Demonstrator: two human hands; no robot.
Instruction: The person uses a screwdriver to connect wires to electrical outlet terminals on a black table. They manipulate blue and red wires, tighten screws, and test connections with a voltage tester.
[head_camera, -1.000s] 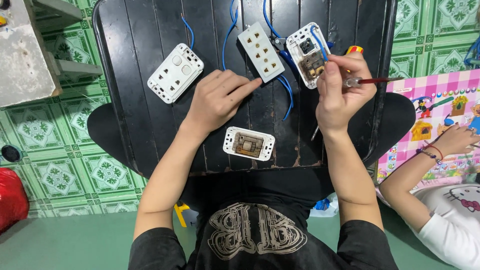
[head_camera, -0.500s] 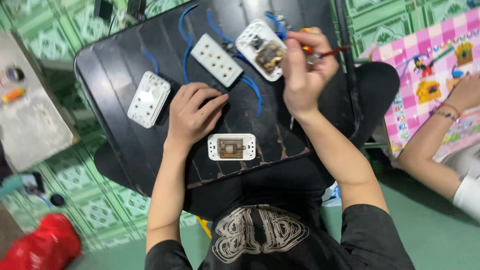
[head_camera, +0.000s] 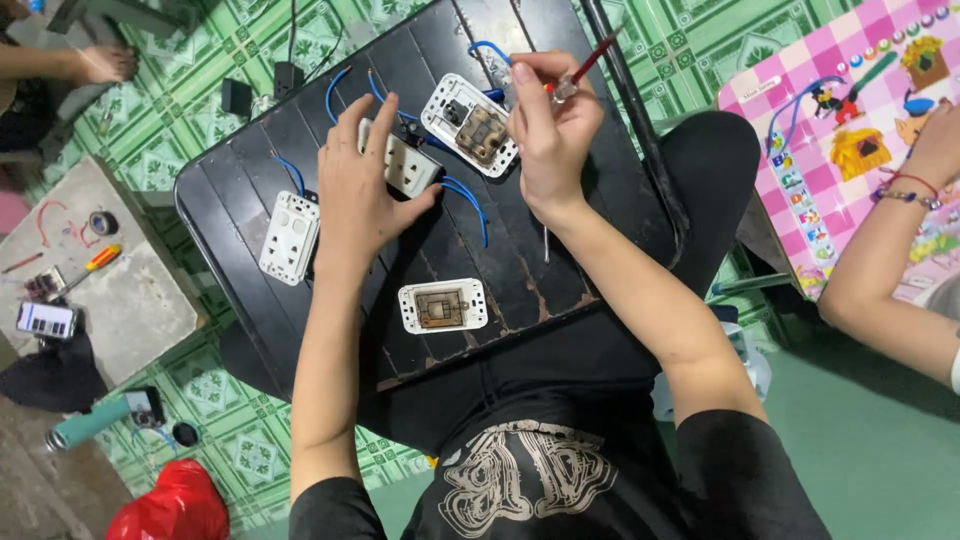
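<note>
Head view showed four white electrical units on a black slatted table: a socket plate at the left, a socket under the left hand, an opened unit with brown innards showing near the right hand, and a small switch plate lying alone nearest the person's body. Blue wires ran between the upper units. The left hand lay palm down over the socket, fingers spread toward the far edge and thumb out to the side, pressing it flat rather than closing round it. The right hand was curled narrowly round a red-handled screwdriver, whose handle angled up and away; its tip was hidden, just beside the opened unit. Both forearms reached out from a black printed shirt. At the right, another person's arm with a red bracelet rested by a pink checked picture board. At the left, a grey slab held a second screwdriver and one tape roll.
</note>
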